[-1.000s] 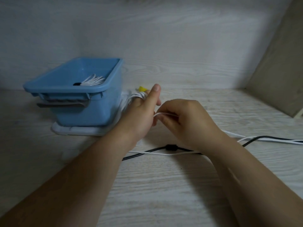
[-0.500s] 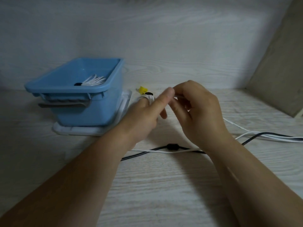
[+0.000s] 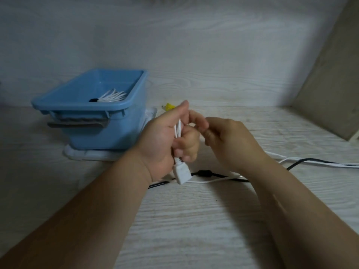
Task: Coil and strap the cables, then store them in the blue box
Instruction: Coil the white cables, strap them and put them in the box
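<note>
Two bare hands meet above the counter (image 3: 194, 230), just right of the blue box (image 3: 108, 133). The left hand (image 3: 161, 144) holds a white cable (image 3: 178, 129) bunched into several upright strands. Its fingers (image 3: 189, 144) are curled round the bundle and the thumb points up beside it. A white plug (image 3: 182, 174) hangs out of the bottom of that fist, just above the counter. The right hand (image 3: 233, 146) sits close against the left, its fingers (image 3: 210, 133) curled inward with the tips at the left forefinger; whether they pinch any cable I cannot tell.

Under the hands a black cable (image 3: 217, 174) with a small thick bead on it lies across the counter, and a thin white line (image 3: 211, 181) runs beside it. Both pass behind the right forearm and show again toward the right edge. Whether that white line belongs to the held bundle is unclear.

The blue box stands on a flat white tray (image 3: 87, 154) at the left, close to the wall. Inside it lies one coiled cable (image 3: 114, 96), white, with a dark band at one end. A small yellow thing (image 3: 168, 106) sits on the counter behind the left thumb, near the tray's far corner. A pale board (image 3: 330, 84) stands at the far right
</note>
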